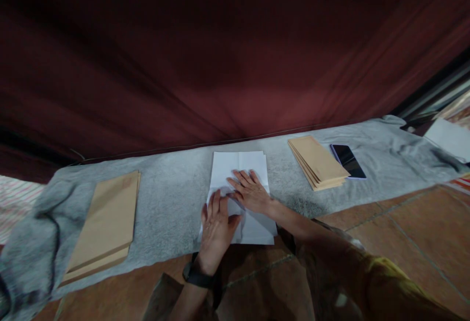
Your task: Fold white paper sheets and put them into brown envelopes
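White paper sheets (253,230) with crease lines lie in front of me on a grey blanket (172,198). My left hand (216,223) rests on the lower left part of the paper, fingers stretched out and thumb apart. Higher up and to its right, my right hand (251,193) lies flat on the paper with spread fingers. Neither hand grips anything. The sheets' edges are slightly offset at the right and bottom, so more than one lies there.
Brown envelopes (106,218) are stacked on the left of the blanket. A second stack of brown envelopes (319,161) lies on the right, beside a dark-screened phone (348,160). A dark red cloth (235,66) hangs behind. Tiled floor (414,233) borders the blanket's near edge.
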{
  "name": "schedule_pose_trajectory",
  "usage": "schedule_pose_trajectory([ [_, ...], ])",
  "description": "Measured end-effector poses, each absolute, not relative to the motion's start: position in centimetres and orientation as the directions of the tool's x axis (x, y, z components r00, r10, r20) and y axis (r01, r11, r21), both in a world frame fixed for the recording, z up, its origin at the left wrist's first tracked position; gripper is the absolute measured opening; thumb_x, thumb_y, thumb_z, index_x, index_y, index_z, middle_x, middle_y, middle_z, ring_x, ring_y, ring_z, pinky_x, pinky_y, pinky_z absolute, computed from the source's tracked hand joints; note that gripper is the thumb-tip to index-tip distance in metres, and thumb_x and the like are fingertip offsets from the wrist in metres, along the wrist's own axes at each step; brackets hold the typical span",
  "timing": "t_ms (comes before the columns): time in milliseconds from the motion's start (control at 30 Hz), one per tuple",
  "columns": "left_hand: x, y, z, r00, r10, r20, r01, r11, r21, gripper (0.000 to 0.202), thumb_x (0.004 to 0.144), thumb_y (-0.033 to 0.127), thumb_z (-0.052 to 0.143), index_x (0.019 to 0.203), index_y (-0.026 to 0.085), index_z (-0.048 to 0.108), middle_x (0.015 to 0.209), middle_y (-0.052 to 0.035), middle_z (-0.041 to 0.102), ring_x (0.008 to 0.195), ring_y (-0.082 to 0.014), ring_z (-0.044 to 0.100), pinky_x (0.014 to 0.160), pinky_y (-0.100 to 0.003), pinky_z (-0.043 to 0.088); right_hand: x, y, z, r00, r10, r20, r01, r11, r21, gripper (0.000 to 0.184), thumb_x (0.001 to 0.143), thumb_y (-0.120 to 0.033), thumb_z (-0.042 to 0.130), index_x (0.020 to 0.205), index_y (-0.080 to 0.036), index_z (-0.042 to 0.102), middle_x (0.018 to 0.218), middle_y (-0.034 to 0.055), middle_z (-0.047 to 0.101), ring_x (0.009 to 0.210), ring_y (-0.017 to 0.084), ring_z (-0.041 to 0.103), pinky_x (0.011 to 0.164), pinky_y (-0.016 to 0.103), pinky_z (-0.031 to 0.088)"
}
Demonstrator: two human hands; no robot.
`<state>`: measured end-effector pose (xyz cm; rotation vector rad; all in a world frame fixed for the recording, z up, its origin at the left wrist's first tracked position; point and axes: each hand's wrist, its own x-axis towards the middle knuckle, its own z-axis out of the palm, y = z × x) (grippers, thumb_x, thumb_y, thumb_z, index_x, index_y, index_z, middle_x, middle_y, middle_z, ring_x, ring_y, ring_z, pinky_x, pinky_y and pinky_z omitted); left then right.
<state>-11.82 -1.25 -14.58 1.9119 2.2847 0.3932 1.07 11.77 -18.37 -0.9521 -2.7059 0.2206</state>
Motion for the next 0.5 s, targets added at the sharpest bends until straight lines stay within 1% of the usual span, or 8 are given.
schedule_pose_trajectory([
  [67,-12.5,-1.0,-14.2,-0.325,0.943,0.071,0.909,0.291,0.297,0.055,0.092,0.035,0.056,0.14,0.009,0.046,0.148,-0.0235,0.048,0.136,-0.0386,0.046,0.106,-0.055,0.042,1.1,11.7,-18.3,-0.749,0.634,0.193,0.595,0.771,-0.225,0.055,0.103,-0.047,0.043,0.153,-0.027,0.04,0.164,0.0083,0.028,0.149,0.031,0.029,0.121,0.06,0.016],
  [167,-13.9,-0.1,-14.0,-0.458,0.889,0.023,0.827,0.416,0.377,0.063,0.091,0.033,0.057,0.144,0.005,0.041,0.136,-0.0257,0.057,0.126,-0.0374,0.055,0.102,-0.05,0.045,1.0,11.6,-18.2,-0.748,0.636,0.19,0.599,0.77,-0.22,0.056,0.103,-0.051,0.04,0.153,-0.027,0.04,0.164,0.0083,0.028,0.149,0.031,0.03,0.121,0.059,0.017],
  [233,-15.0,0.8,-13.9,-0.528,0.847,-0.065,0.713,0.483,0.509,0.066,0.086,0.029,0.063,0.144,0.005,0.041,0.129,-0.0247,0.061,0.12,-0.0346,0.06,0.1,-0.045,0.047,1.0,11.6,-18.1,-0.746,0.638,0.191,0.603,0.769,-0.213,0.056,0.103,-0.051,0.039,0.153,-0.027,0.04,0.164,0.0079,0.029,0.148,0.031,0.031,0.121,0.059,0.016],
  [300,-16.0,1.6,-13.8,-0.569,0.789,-0.232,0.491,0.553,0.673,0.066,0.08,0.026,0.068,0.14,0.007,0.046,0.12,-0.0214,0.067,0.109,-0.0312,0.066,0.091,-0.04,0.051,1.0,11.6,-18.0,-0.743,0.641,0.193,0.609,0.767,-0.205,0.055,0.103,-0.051,0.039,0.153,-0.027,0.041,0.163,0.0078,0.031,0.148,0.03,0.032,0.122,0.058,0.016],
  [333,-16.5,1.9,-13.7,-0.559,0.769,-0.31,0.382,0.571,0.727,0.062,0.078,0.026,0.069,0.135,0.008,0.051,0.113,-0.0187,0.071,0.1,-0.0292,0.069,0.084,-0.037,0.053,1.0,11.6,-18.0,-0.742,0.642,0.194,0.61,0.766,-0.202,0.055,0.103,-0.051,0.04,0.152,-0.027,0.041,0.163,0.0077,0.031,0.148,0.03,0.032,0.122,0.058,0.016],
  [400,-17.2,2.2,-13.5,-0.461,0.773,-0.436,0.199,0.569,0.798,0.05,0.076,0.03,0.07,0.121,0.01,0.062,0.1,-0.0134,0.075,0.084,-0.025,0.072,0.073,-0.032,0.054,1.0,11.6,-18.0,-0.743,0.64,0.195,0.609,0.767,-0.201,0.055,0.103,-0.051,0.039,0.152,-0.027,0.042,0.163,0.0077,0.032,0.148,0.029,0.032,0.122,0.057,0.016],
  [433,-17.3,2.3,-13.4,-0.386,0.789,-0.479,0.12,0.557,0.822,0.046,0.075,0.034,0.071,0.114,0.011,0.065,0.095,-0.0117,0.076,0.078,-0.0234,0.071,0.069,-0.031,0.053,1.0,11.6,-18.0,-0.744,0.639,0.195,0.606,0.769,-0.203,0.055,0.103,-0.051,0.039,0.152,-0.027,0.042,0.163,0.0078,0.032,0.148,0.029,0.032,0.122,0.057,0.016],
  [500,-17.3,2.2,-13.1,-0.236,0.816,-0.528,-0.056,0.531,0.846,0.046,0.069,0.039,0.076,0.106,0.011,0.069,0.089,-0.0097,0.077,0.071,-0.0211,0.069,0.065,-0.03,0.052,1.1,11.6,-18.1,-0.748,0.635,0.194,0.6,0.771,-0.213,0.054,0.103,-0.05,0.039,0.152,-0.026,0.042,0.163,0.0079,0.031,0.148,0.029,0.031,0.122,0.057,0.015],
])
